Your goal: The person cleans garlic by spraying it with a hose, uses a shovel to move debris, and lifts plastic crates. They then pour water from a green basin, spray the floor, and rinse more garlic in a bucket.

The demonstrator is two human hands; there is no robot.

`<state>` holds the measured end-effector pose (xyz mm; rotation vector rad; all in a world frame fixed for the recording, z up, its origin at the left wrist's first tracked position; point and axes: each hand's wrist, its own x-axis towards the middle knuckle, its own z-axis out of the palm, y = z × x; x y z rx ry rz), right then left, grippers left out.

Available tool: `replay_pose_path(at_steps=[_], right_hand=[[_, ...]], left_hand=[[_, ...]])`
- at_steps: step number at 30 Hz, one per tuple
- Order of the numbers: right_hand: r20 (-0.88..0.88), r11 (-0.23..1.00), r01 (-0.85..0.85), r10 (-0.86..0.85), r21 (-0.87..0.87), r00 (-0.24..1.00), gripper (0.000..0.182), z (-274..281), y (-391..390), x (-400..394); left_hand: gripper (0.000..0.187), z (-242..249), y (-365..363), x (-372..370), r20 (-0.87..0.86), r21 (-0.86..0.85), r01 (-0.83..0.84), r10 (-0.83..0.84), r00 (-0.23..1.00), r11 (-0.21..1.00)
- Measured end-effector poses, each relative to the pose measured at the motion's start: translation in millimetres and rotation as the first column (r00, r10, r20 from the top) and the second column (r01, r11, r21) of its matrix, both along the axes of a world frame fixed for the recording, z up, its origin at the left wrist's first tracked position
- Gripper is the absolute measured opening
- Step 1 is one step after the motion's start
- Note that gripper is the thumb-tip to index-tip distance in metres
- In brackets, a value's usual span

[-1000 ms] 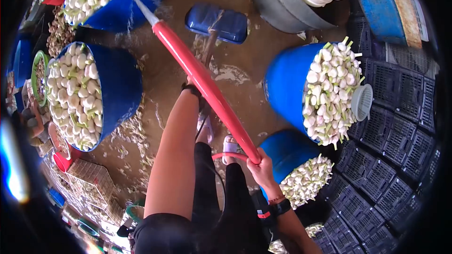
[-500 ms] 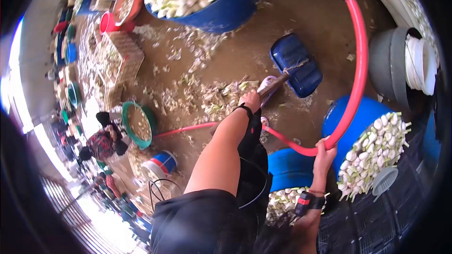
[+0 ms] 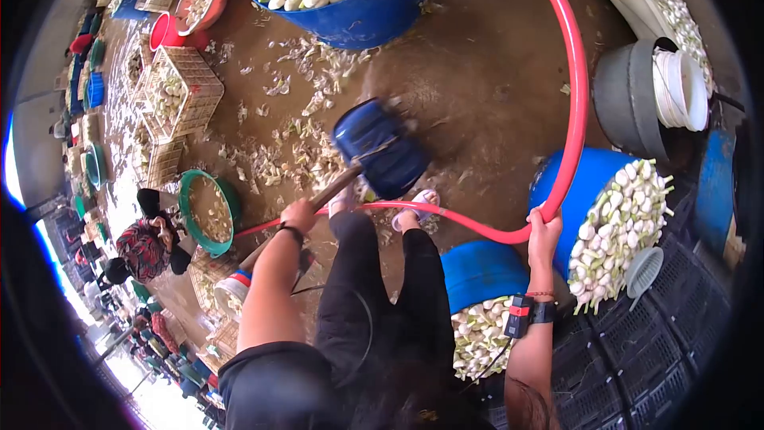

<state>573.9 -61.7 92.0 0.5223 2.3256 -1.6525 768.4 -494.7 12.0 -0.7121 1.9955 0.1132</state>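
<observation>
My left hand (image 3: 299, 216) is closed around the wooden handle (image 3: 338, 185) of a tool with a blue plastic head (image 3: 380, 147). The head is tied to the handle, blurred, and low over the wet floor in front of my feet. White peelings (image 3: 306, 151) lie to its left. My right hand (image 3: 544, 235) grips a thick red hose (image 3: 574, 87) that arcs upward from my fingers. A thinner-looking stretch of hose runs left past my feet. Beside my right hand stands a blue tub (image 3: 549, 171) of white bulbs with green stems.
Another blue tub (image 3: 477, 267) with bulbs stands near my right leg. A large blue tub (image 3: 366, 24) is ahead, a grey barrel (image 3: 629, 99) at right. A green basin (image 3: 191, 203), wicker baskets (image 3: 187, 91) and a crouching person (image 3: 147, 247) are at left. Black crates (image 3: 668, 326) lie lower right.
My left hand and the blue-headed tool have swung to the left across the floor. The red hose stays in my right hand. The view has shifted, showing more of my legs and feet.
</observation>
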Motion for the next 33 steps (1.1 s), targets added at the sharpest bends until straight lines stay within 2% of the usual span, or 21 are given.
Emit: replay_pose_path(at_steps=[1, 2, 5, 7, 8, 9, 10, 12, 16, 17, 18, 20, 21, 24, 25, 26, 27, 28, 29, 31, 33], right_hand=[[0.002, 1.000, -0.007, 0.007, 0.009, 1.000, 0.009, 1.6, -1.9, 3.0], [0.004, 1.000, -0.010, 0.010, 0.017, 1.000, 0.009, 1.9, -5.3, 6.4], [-0.019, 0.996, -0.010, 0.012, 0.088, 1.000, 0.008, -3.0, -11.7, 15.8], [0.003, 0.992, -0.034, 0.034, 0.119, 0.999, 0.007, 1.2, -17.8, 18.1], [-0.012, 0.992, -0.026, 0.028, 0.120, 1.000, 0.007, 1.3, -18.1, 18.3], [-0.028, 0.985, -0.039, 0.044, 0.168, 0.999, 0.007, -2.6, -17.4, 19.3], [-0.044, 0.976, -0.052, 0.063, 0.213, 0.997, 0.008, -6.2, -17.9, 19.1], [-0.031, 0.981, -0.027, 0.033, 0.192, 0.999, 0.009, -12.1, -18.8, 16.4], [-0.049, 0.989, 0.009, -0.002, 0.146, 0.999, 0.009, -14.5, -16.9, 6.7], [-0.041, 0.987, 0.009, -0.002, 0.161, 0.999, 0.009, -13.2, -18.3, 4.0], [-0.062, 0.986, 0.024, -0.014, 0.164, 0.998, 0.009, -11.1, -20.2, 2.1], [-0.049, 0.970, 0.024, -0.012, 0.244, 0.999, 0.011, -8.9, -25.4, -3.2], [-0.036, 0.969, 0.018, -0.009, 0.248, 0.999, 0.014, -11.2, -26.9, -6.0], [0.007, 0.959, 0.053, -0.057, 0.277, 0.998, 0.018, -16.2, -38.3, -13.6], [0.040, 0.954, 0.063, -0.079, 0.293, 0.996, 0.021, -2.9, -50.4, -18.5], [0.031, 0.949, 0.080, -0.094, 0.304, 0.995, 0.021, -4.9, -55.5, -22.6], [0.027, 0.934, 0.096, -0.112, 0.345, 0.993, 0.021, -9.7, -59.1, -20.1], [0.028, 0.917, 0.103, -0.124, 0.386, 0.992, 0.022, -14.9, -64.4, -16.9], [0.010, 0.897, 0.086, -0.100, 0.433, 0.995, 0.020, -10.9, -72.4, -16.4], [0.009, 0.903, 0.121, -0.137, 0.412, 0.991, 0.019, -5.4, -91.5, -19.1], [0.002, 0.904, 0.159, -0.174, 0.397, 0.985, 0.013, 10.7, -115.0, -22.8]], left_hand=[[0.021, -6.4, -20.1, 23.1, -0.006, -0.044, -0.036, 0.036, 0.999, 0.998], [0.021, 20.7, -27.3, 21.0, 0.021, -0.045, -0.042, 0.043, 0.999, 0.998], [0.027, 8.0, -84.9, 81.1, 0.021, -0.180, -0.071, 0.076, 0.997, 0.981], [0.032, 24.0, -104.9, 90.8, 0.085, -0.200, -0.128, 0.148, 0.985, 0.971], [0.030, 53.9, -96.8, 72.9, 0.120, -0.192, -0.135, 0.160, 0.980, 0.972], [0.030, 44.4, -108.7, 87.6, 0.117, -0.237, -0.194, 0.226, 0.967, 0.952], [0.025, 58.2, -104.9, 82.5, 0.073, -0.248, -0.162, 0.185, 0.980, 0.955], [0.022, 54.4, -116.9, 94.8, 0.003, -0.231, -0.194, 0.200, 0.980, 0.953], [0.028, 88.3, -119.1, 71.2, 0.030, -0.144, -0.377, 0.385, 0.923, 0.915], [0.029, 96.5, -119.5, 61.6, -0.004, -0.097, -0.369, 0.371, 0.929, 0.924], [0.029, 103.5, -114.7, 48.8, -0.037, -0.050, -0.361, 0.360, 0.932, 0.931], [0.032, 97.2, -110.2, 25.9, -0.143, -0.046, -0.195, 0.187, 0.972, 0.980], [0.034, 90.5, -109.6, 0.8, -0.012, -0.004, -0.203, 0.203, 0.979, 0.979], [0.036, 57.1, -102.7, -74.8, -0.070, 0.162, -0.176, 0.189, 0.979, 0.971], [0.036, 49.8, -95.7, -108.1, -0.142, 0.189, -0.095, 0.123, 0.982, 0.977], [0.035, 42.7, -90.5, -144.4, -0.129, 0.244, -0.099, 0.133, 0.983, 0.965], [0.030, 15.5, -89.0, -169.7, -0.232, 0.228, -0.020, 0.074, 0.970, 0.974], [0.029, 12.0, -82.3, -210.4, -0.224, 0.263, -0.009, 0.071, 0.972, 0.965], [0.035, -24.4, -86.2, -235.1, -0.270, 0.319, 0.050, 0.040, 0.962, 0.947], [0.025, -54.7, -79.2, -296.3, -0.429, 0.292, 0.145, -0.006, 0.903, 0.945], [0.022, -94.7, -80.7, -342.7, -0.492, 0.300, 0.184, -0.013, 0.870, 0.936]])
